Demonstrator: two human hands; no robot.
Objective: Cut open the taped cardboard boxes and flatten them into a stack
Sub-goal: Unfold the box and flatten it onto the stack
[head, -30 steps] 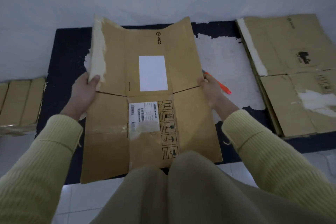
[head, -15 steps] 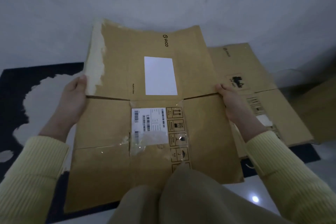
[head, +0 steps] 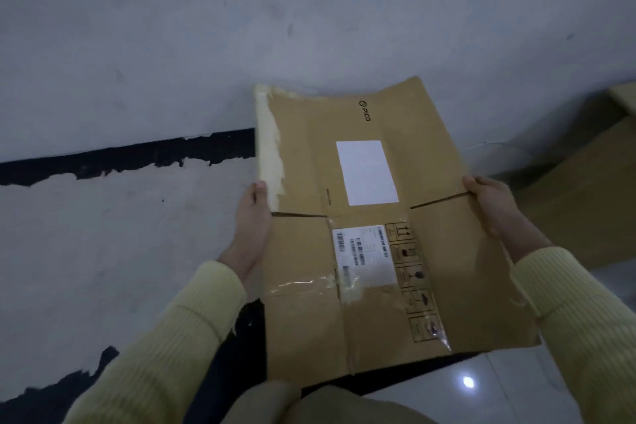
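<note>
A flattened brown cardboard box [head: 389,289] with a white blank label, a shipping label and clear tape is held level in front of me. My left hand [head: 251,224] grips its left edge beside a torn white strip. My right hand [head: 492,206] grips its right edge at the flap slit. Under and behind the box's right side lies brown cardboard [head: 585,203]; whether it is the stack of flattened boxes cannot be told from this view.
A worn black mat [head: 206,151] with large white peeled patches covers the floor to the left. A grey wall rises behind. Glossy white tile [head: 499,385] shows at the lower right. My knees [head: 309,403] are below the box.
Both hands have carried the flattened box to the right, off the mat's middle and over the cardboard on the right. The orange cutter seen a second ago is out of view.
</note>
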